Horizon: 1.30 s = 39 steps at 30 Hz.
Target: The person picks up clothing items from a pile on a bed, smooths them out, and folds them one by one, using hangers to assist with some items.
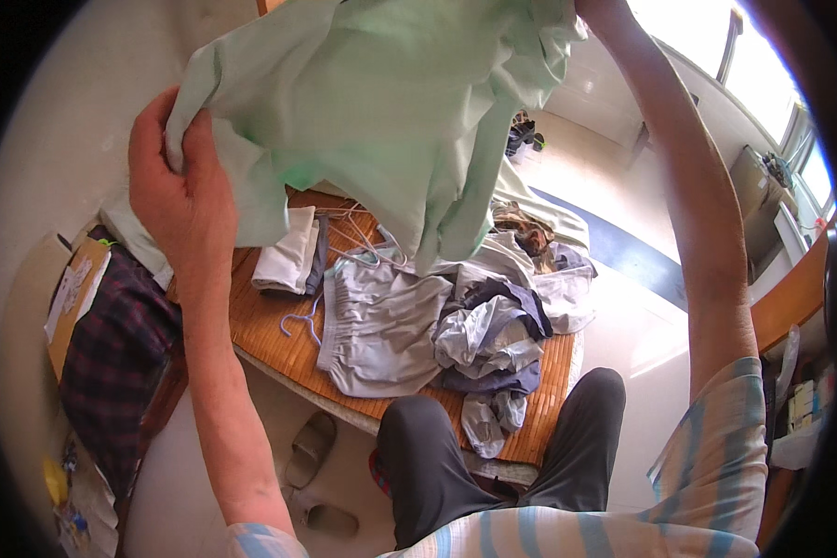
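Observation:
A light green cloth garment (390,104) hangs spread in the air across the top of the view. My left hand (185,174) pinches its left edge between thumb and fingers. My right hand (596,8) is at the garment's upper right corner, mostly cut off by the frame's top edge, so its fingers are hidden. Below the garment, grey elastic-waist shorts (383,328) lie on a bamboo mat (272,314). Right of them is a crumpled pile of grey and navy clothes (492,335). A folded white cloth (286,258) and several wire hangers (359,237) lie behind the shorts.
A blue hanger (300,324) touches the shorts' waistband. Greyish socks (488,422) lie near the mat's front edge, between my knees. A camouflage cloth (523,227) is at the back right. Dark plaid fabric (118,335) drapes at the left. Slippers (312,450) stand on the floor.

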Available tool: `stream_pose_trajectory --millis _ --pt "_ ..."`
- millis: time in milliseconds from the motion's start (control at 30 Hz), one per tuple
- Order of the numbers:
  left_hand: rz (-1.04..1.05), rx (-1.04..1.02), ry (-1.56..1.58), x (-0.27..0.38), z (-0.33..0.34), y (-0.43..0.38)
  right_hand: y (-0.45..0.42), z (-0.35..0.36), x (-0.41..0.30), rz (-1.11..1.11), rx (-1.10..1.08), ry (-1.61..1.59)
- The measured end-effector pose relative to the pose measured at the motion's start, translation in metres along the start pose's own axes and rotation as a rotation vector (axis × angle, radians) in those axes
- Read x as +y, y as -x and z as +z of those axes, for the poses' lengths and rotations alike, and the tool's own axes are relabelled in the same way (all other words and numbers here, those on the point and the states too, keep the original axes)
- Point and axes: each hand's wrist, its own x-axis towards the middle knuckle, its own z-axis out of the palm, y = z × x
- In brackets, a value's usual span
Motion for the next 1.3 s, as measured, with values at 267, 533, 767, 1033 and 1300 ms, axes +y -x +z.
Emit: stream_pose_trajectory --millis 267,533,767,1033,1300 --pt "-0.157 -0.203 0.025 -0.001 -0.038 0.025 0.024 0.084 -0.023 0.267 -0.457 -1.057" --pt "-0.376 -0.389 -0.119 -0.08 -0.023 0.081 0.152 0.106 -0.182 0.534 -0.211 -0.869" --pt "-0.574 -0.994 -0.527 -0.065 -0.033 0.177 0.314 -0.133 -0.191 0.171 -1.438 -0.744" --pt "-0.846 -1.326 0.007 0.047 -0.001 0.356 0.345 -0.173 -0.184 0.263 -1.465 -0.669" --pt "-1.089 -0.935 0.011 0.014 -0.044 0.312 0.285 -0.136 -0.157 0.404 -1.299 -0.72"
